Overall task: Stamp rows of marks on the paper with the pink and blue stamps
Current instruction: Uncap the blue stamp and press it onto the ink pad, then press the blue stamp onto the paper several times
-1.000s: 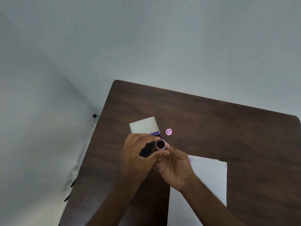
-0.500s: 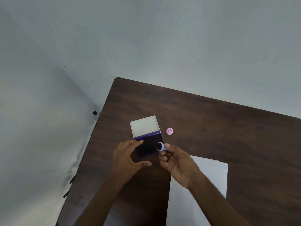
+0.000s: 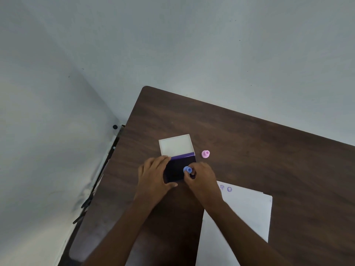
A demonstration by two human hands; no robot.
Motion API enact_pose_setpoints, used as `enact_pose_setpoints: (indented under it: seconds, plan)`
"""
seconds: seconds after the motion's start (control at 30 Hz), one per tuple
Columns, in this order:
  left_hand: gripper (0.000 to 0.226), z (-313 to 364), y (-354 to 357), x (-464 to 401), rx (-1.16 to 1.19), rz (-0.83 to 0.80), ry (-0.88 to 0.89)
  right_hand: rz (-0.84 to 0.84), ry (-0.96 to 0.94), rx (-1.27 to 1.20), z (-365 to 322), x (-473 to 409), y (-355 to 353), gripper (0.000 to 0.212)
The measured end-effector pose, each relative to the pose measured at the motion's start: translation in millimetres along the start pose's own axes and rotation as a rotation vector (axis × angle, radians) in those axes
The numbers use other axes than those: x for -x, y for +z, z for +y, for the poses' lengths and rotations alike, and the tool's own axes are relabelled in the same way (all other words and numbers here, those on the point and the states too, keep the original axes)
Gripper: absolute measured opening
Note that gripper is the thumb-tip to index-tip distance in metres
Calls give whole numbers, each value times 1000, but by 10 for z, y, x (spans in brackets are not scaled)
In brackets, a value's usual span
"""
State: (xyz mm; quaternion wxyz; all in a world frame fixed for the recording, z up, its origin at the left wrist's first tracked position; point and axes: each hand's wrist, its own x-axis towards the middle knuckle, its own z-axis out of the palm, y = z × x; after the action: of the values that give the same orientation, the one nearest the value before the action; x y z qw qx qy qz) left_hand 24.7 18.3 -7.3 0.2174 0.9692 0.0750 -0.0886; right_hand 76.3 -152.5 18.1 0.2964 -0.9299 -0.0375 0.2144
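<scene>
We look down on a dark wooden bench [image 3: 249, 143] whose far left corner sits near the meeting of two pale walls [image 3: 172, 45]. Our right hand [image 3: 201, 178] is closed around the blue stamp [image 3: 187, 169], pinching it at its top and holding it on the dark ink surface of the open ink pad [image 3: 179, 169], toward that surface's right side. Our left hand [image 3: 154, 175] lies spread and open against the pad's left edge, thumb along its near edge, gripping nothing. The pad's white lid [image 3: 176, 145] is folded back on the far side, lying flat, joined to the pad by a purple strip. The pink stamp [image 3: 205, 154] stands alone just right of the lid, apart from it and from both hands. The white paper [image 3: 249, 212] lies to the right and nearer us, its far left corner close to our right wrist; two small purple marks [image 3: 225, 188] sit side by side near that corner, and the rest of the visible sheet is blank. The bench's far half and its right side are bare wood, giving wide room beyond the pad and paper. On the left, the bench edge runs close along the wall, with only a narrow strip between the pad and that edge.
</scene>
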Motion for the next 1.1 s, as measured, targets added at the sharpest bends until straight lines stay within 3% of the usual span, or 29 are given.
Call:
enact_pose_setpoints:
  seconds: [0.7, 1.1]
  plan:
    - [90, 20, -39, 12, -29, 27, 7, -53, -145, 178, -27, -45, 201, 32]
    - [91, -13, -29, 11, -51, 8, 1, -62, -87, 162, -67, -69, 260, 32]
